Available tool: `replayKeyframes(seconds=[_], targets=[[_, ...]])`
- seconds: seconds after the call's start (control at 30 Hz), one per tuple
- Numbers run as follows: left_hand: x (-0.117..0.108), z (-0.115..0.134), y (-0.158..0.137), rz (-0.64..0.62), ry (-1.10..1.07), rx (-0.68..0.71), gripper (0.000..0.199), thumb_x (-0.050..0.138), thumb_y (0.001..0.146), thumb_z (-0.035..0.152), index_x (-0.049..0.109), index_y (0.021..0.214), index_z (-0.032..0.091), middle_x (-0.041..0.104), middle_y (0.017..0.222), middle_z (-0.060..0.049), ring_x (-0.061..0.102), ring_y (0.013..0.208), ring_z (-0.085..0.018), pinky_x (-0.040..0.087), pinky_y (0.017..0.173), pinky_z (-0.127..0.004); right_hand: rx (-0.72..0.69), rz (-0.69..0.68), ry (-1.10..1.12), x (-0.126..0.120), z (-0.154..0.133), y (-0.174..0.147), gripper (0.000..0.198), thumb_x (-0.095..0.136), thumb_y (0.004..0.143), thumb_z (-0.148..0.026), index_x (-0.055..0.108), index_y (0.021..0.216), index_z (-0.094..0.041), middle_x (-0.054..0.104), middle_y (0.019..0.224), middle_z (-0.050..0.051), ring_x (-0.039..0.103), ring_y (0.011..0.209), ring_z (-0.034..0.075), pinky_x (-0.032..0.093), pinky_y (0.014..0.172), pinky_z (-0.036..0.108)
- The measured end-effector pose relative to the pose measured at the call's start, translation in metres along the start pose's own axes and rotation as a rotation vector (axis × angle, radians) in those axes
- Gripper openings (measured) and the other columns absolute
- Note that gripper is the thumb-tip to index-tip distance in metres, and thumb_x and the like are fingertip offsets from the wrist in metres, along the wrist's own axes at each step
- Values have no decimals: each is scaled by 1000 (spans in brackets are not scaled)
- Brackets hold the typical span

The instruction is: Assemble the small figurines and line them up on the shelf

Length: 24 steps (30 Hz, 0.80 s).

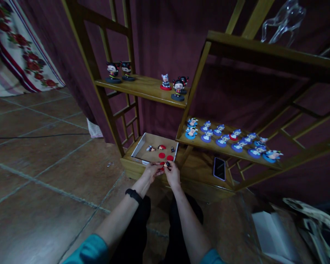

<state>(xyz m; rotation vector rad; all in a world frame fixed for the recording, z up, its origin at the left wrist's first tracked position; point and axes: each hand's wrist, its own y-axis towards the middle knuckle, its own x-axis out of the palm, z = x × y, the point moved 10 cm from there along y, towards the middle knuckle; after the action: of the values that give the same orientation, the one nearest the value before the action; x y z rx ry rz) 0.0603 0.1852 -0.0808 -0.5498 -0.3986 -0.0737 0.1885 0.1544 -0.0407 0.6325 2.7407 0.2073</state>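
Now the left hand (pixel 153 170) pinches a small red piece (pixel 162 164), the right hand (pixel 173 173) a small black-haired figurine (pixel 167 164), by the near edge of a shallow white cardboard box (pixel 159 138); whether they join is hidden.

We looked over a brown tiled floor (pixel 44 223) crossed by pale joint lines (pixel 71 195), a thin dark cable (pixel 38 136) lying on it. Before us stood a latticed wooden shelving unit (pixel 148 87), backed by a maroon curtain (pixel 165 36). Farther left we saw a floral cloth (pixel 24 55) reaching the floor. Our light was dim.
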Motion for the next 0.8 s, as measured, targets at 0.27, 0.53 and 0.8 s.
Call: replayKeyframes(seconds=[0.27,0.53,0.8], targets=[[-4,-5,0,8,22,-74,17,66,58,2,55,66,12,60,53,-2,58,47,-12,52,55,-28,16,-18,69,2,-1,-1,30,53,69,-26,57,99,-23,66,90,2,63,75,15,49,70,29],[-6,-6,1,20,72,-44,24,65,59,3,55,78,12,59,58,0,57,48,-10,50,52,-25,22,-72,30,6,0,-1,27,52,70,-27,57,96,-23,66,86,0,63,72,15,49,68,27],[0,-7,5,14,137,-104,20,58,63,0,54,79,12,57,56,0,56,46,-10,51,56,-26,42,-77,3,8,10,6,26,52,68,-24,58,93,-25,67,83,-1,62,74,16,49,70,28]])
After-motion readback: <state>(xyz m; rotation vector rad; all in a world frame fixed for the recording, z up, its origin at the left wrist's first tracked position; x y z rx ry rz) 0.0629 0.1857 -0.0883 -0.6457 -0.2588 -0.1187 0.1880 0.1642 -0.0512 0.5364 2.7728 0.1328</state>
